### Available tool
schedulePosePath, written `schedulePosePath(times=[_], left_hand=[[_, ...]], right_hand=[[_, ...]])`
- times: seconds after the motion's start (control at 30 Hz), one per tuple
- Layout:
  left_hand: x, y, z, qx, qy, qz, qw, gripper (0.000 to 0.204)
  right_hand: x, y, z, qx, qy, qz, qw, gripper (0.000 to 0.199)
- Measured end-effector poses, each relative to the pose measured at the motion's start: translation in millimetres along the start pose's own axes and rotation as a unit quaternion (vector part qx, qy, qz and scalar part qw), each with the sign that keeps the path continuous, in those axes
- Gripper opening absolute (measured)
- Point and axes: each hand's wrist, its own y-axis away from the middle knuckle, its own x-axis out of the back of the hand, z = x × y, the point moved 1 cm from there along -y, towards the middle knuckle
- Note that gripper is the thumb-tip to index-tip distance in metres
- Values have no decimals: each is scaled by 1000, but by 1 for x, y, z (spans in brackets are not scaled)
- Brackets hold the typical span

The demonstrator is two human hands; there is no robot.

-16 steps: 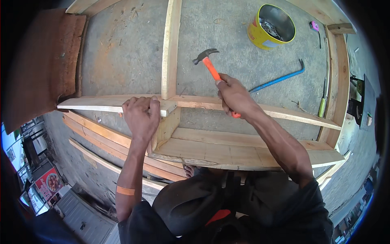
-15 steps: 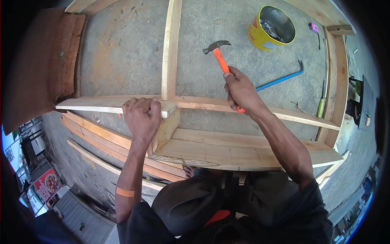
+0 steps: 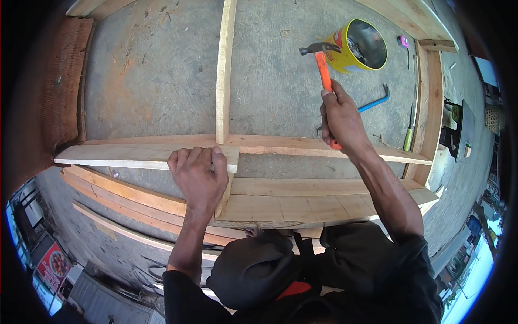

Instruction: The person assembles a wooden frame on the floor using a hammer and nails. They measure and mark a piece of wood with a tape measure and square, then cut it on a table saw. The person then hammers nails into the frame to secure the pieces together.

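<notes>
My right hand grips the orange handle of a claw hammer, raised with its dark head up near the yellow can. My left hand presses down on the end of a pale wooden plank where it meets a short upright block and a long crosswise board. A narrow batten runs away from that joint across the concrete floor. These pieces form part of a wooden frame.
An open yellow tin can lies on the concrete at the upper right. A blue pry bar lies beside it, and a green-handled tool rests by the right frame rail. Stacked boards lie below the frame.
My right hand has lifted the hammer up and to the right, away from the joint. My left hand stays on the plank end.
</notes>
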Motion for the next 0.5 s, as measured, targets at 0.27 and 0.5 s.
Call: schedulePosePath(times=[0.27, 0.5], left_hand=[[5, -61, 19, 109, 11, -304, 946, 23], [-168, -303, 100, -90, 55, -253, 962, 35]], right_hand=[[80, -12, 30, -41, 179, -87, 979, 59], [79, -74, 111, 21, 179, -70, 981, 52]])
